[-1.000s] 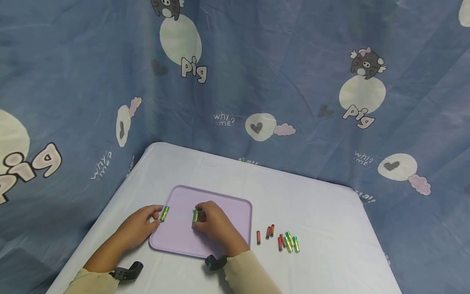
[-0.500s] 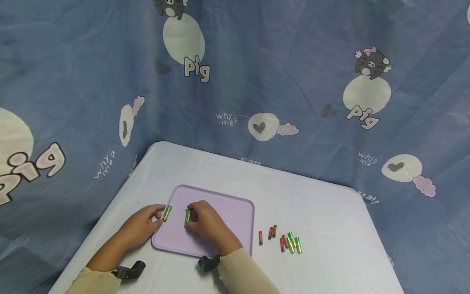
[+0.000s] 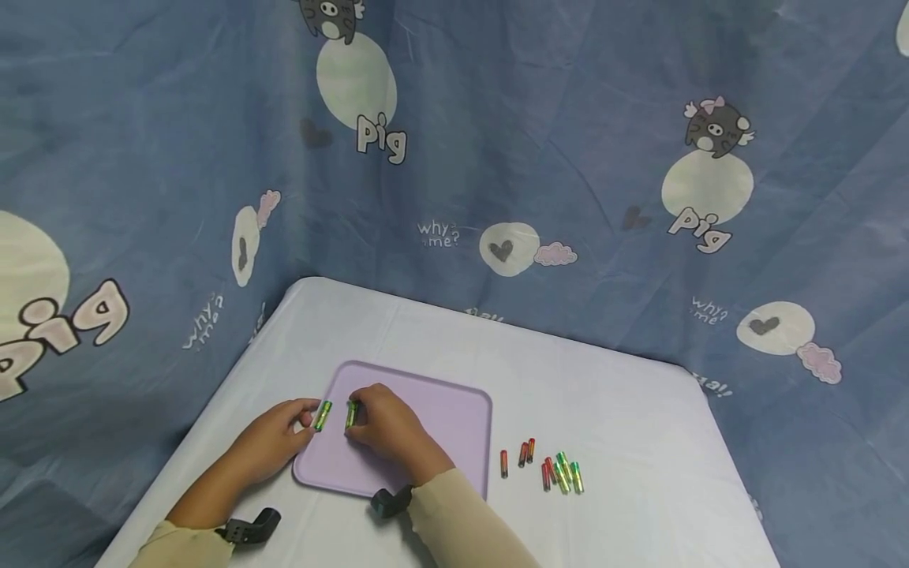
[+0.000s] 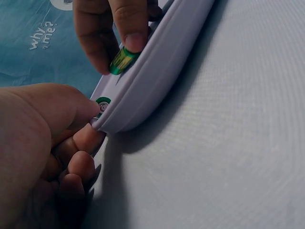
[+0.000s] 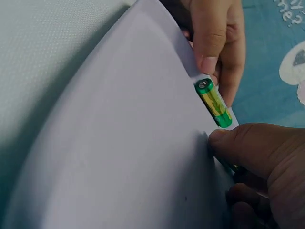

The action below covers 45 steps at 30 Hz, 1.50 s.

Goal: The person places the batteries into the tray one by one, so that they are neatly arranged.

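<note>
Blue curtain [image 3: 454, 158] with pig and heart prints behind a white table [image 3: 604, 394].

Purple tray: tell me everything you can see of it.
The tray is pale purple and plastic-looking, a shallow rectangle with rounded corners and a raised rim. It lies flat on the white table. The left hand pinches a green battery along its left rim; the right hand holds a second battery over it, and I can't tell whether that touches.

left battery [image 3: 323, 416] and right battery [image 3: 351, 416] leave a narrow gap, flanked by left hand [image 3: 270, 442] and right hand [image 3: 389, 426]. right of these the tray [image 3: 450, 414] is free; loose batteries [image 3: 562, 479] (a low scatter) block part of the table [image 3: 639, 442].
</note>
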Available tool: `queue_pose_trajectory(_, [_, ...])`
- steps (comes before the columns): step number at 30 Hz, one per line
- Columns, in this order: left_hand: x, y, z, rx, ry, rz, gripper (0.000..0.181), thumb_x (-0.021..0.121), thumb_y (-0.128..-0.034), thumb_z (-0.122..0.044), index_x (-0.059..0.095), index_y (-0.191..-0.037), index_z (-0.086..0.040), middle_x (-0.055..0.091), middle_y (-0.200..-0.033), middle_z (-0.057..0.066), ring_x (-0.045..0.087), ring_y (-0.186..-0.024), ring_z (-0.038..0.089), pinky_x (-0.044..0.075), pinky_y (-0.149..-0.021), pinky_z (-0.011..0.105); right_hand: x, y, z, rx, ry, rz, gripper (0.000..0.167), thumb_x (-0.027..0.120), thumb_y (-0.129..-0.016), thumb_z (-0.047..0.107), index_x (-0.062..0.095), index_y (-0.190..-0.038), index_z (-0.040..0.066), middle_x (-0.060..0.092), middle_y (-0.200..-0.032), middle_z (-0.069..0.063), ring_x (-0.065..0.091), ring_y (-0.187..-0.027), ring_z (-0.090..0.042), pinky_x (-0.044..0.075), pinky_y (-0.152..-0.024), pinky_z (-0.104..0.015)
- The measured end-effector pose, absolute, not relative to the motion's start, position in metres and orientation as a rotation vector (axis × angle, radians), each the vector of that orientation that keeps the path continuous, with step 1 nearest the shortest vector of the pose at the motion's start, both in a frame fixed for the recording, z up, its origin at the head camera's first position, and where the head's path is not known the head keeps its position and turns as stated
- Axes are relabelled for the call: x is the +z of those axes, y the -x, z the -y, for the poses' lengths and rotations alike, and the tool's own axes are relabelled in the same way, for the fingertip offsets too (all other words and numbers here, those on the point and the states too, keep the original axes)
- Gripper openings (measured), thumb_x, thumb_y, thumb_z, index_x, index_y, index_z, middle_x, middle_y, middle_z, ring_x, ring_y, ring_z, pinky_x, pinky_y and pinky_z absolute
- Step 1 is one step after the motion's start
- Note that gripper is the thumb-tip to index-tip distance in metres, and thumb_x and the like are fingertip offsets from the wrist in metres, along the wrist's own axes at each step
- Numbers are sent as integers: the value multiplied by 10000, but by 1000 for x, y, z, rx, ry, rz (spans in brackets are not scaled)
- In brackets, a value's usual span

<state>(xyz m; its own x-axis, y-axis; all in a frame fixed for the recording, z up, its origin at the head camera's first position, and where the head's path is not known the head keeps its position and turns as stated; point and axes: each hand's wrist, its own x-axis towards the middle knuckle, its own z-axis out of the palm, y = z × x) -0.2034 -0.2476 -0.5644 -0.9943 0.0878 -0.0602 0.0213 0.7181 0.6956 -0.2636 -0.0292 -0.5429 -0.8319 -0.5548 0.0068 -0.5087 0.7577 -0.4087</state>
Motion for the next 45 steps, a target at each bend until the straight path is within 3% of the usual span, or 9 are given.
queue_pose_trajectory(12, [-565,203,246,1144,-96,-2833,476,678,-972,-190,593,-1417,-46,590,-1010,-29,457,-724,101,368,-676,294,-545,262,45,-502,917,-2868,519,846,-891,369,673,-1336,166,656,-1207,65,573,-1001,6,494,-940,-190])
queue_pose_trajectory(21, [-566,206,247,1147,-113,-2829,486,682,-973,-187,583,-1433,-63,606,-1036,-27,467,-732,99,375,-671,293,-548,262,52,-428,973,-2927,490,850,-877,408,683,-1287,197,647,-1160,84,565,-957,9,495,-883,-174])
queue_pose_trajectory(29, [-567,203,247,1161,-122,-2827,478,690,-973,-184,589,-1424,-63,587,-1011,-36,455,-717,93,369,-652,290,-548,259,58,-404,960,-2948,469,862,-854,455,700,-1224,217,617,-1085,84,535,-824,-2,494,-778,-182])
queue_pose_trajectory(45, [-567,203,250,1164,-143,-2871,467,698,-957,-155,603,-1399,-37,593,-1002,-34,457,-722,80,376,-676,288,-548,254,67,-352,917,-2991,414,830,-864,428,691,-1193,218,601,-1084,88,534,-779,-23,483,-699,-210])
